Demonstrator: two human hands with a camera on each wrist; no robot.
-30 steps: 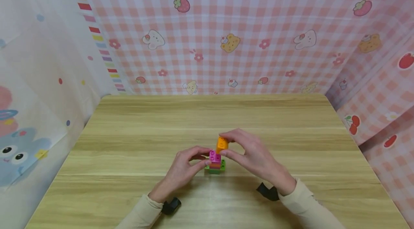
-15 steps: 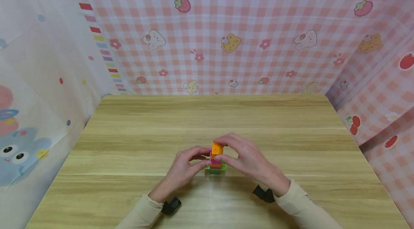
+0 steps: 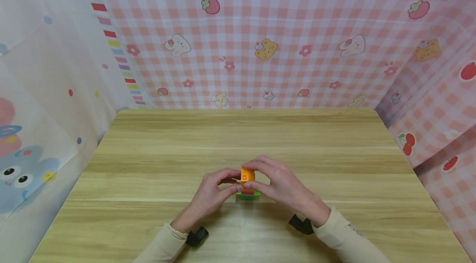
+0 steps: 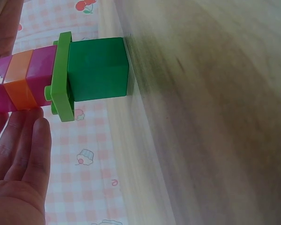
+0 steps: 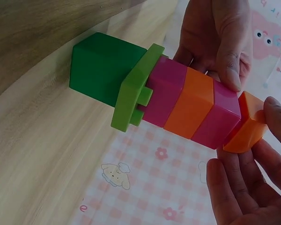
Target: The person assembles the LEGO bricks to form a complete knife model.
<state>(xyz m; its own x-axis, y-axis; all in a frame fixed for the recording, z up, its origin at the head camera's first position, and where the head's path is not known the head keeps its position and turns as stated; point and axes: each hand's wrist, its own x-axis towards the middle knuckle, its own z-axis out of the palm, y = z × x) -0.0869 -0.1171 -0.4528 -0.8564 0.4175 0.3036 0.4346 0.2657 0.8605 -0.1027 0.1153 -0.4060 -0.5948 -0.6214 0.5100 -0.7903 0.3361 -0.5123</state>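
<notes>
A tower of toy building blocks stands on the table: a dark green block, a light green plate, a magenta block, an orange block and another magenta block. My left hand holds the tower from the left, its thumb on the upper magenta block. Between thumb and fingers, my right hand pinches a yellow-orange block at the tower's top. In the right wrist view this block looks slightly tilted against the upper magenta one. Fingers partly cover the upper blocks in the head view.
The wooden table spreads around the tower. A pink checked cloth hangs behind its far edge, and a pale patterned cloth hangs at the left. Black wrist-camera mounts sit below the wrists.
My right hand has moved left and down, bringing the yellow-orange block from above and right of the tower onto its top. My left hand has stayed in place.
</notes>
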